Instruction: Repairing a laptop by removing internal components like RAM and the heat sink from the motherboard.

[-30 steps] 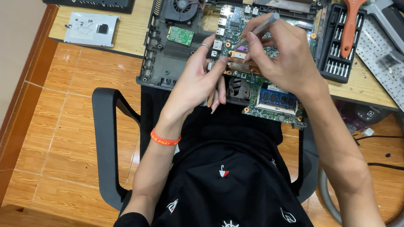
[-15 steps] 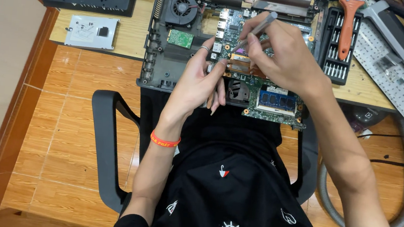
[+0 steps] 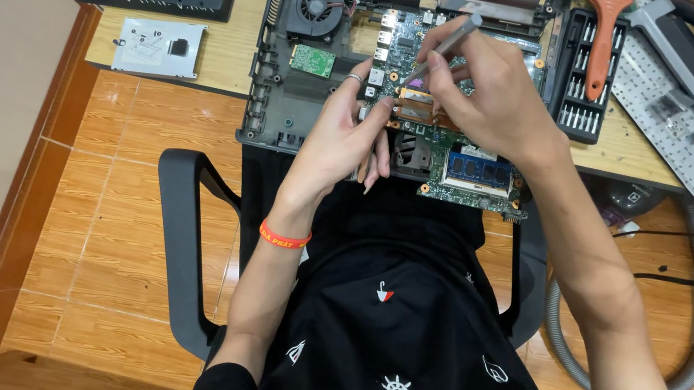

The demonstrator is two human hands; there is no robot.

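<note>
A green laptop motherboard (image 3: 461, 168) lies over the front of an opened black laptop base (image 3: 288, 103) at the desk's edge. My left hand (image 3: 345, 135), with a ring and an orange wristband, grips the board's left edge and holds it steady. My right hand (image 3: 491, 90) holds a thin grey metal tool (image 3: 444, 49) like a pen. Its tip touches the board near a copper heat pipe (image 3: 420, 108). A blue memory module (image 3: 478, 170) sits on the board's near right part.
A round fan (image 3: 316, 1) sits in the laptop base. On the right stand a black screwdriver bit case (image 3: 582, 82) with an orange-handled driver (image 3: 606, 37) and a detached keyboard (image 3: 681, 118). A silver bracket (image 3: 159, 46) lies left. A grey hose (image 3: 692, 343) loops on the floor.
My right hand has shifted the tool slightly on the board. My left hand keeps its grip on the board's edge.
</note>
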